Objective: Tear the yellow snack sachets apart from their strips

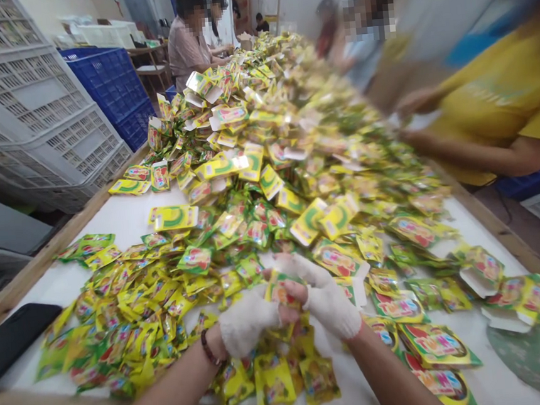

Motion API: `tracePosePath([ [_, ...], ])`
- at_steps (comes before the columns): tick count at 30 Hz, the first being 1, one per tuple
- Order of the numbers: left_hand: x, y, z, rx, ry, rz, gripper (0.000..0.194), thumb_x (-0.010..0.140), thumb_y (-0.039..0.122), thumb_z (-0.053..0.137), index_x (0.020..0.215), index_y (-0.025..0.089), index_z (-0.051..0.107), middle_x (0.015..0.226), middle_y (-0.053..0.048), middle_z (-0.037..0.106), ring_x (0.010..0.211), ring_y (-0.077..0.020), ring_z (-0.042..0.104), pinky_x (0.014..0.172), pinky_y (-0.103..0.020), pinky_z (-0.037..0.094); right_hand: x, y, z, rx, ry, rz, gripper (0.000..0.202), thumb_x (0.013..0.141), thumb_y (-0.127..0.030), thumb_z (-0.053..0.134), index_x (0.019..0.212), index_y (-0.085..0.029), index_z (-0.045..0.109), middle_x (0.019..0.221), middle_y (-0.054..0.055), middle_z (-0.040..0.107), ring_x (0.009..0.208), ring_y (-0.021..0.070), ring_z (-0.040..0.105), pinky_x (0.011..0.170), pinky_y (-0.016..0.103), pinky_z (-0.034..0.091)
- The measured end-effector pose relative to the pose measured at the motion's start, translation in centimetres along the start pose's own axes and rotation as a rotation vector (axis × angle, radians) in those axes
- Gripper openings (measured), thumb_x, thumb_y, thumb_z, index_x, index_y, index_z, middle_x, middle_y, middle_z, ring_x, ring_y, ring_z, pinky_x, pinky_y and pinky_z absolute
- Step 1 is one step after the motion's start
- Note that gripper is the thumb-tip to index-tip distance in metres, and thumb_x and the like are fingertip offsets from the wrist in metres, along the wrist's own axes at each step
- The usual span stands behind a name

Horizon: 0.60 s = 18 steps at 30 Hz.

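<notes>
Left hand [248, 323] and right hand [331, 299] together, fingers closed on small packet [280, 290] above loose packets [274, 382]; light, even pinch likely best against creasing.

We are looking forward and down from the person's head, facing along the table [124, 216] toward its far end, left hand [251, 321] and right hand [329, 295] close below.

The yellow box [436, 344] bears lettering seemingly ending "MS", otherwise unclear.
</notes>
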<state>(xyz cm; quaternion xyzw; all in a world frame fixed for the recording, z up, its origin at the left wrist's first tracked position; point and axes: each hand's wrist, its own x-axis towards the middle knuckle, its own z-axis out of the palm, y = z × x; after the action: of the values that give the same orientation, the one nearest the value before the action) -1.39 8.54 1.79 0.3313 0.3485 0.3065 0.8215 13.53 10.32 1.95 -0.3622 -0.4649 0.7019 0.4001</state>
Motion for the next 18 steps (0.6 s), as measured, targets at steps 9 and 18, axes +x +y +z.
tracePosePath([
  [9,0.0,0.1,-0.6,0.201,0.058,0.02,0.026,0.061,0.029,0.075,0.078,0.014,0.062,0.072,-0.001,0.06,0.057,-0.0096,0.051,0.053,-0.022,0.042,-0.5,-0.2,0.2,-0.241,0.095,-0.051,0.045,0.088,-0.055,0.052,0.111,-0.02,0.069,0.07,0.002,0.064,0.062,0.0161,0.059,0.063,0.03,0.049],
  [18,0.2,-0.5,-1.3,0.234,0.086,-0.001,0.031,0.058,0.029,0.079,0.079,0.014,0.062,0.073,0.0,0.059,0.064,-0.0101,0.048,0.059,-0.022,0.04,0.4,-0.6,-0.1,-0.351,0.195,0.002,0.039,0.084,-0.048,0.058,0.103,-0.017,0.071,0.085,0.005,0.068,0.076,0.0191,0.06,0.067,0.028,0.048],
])
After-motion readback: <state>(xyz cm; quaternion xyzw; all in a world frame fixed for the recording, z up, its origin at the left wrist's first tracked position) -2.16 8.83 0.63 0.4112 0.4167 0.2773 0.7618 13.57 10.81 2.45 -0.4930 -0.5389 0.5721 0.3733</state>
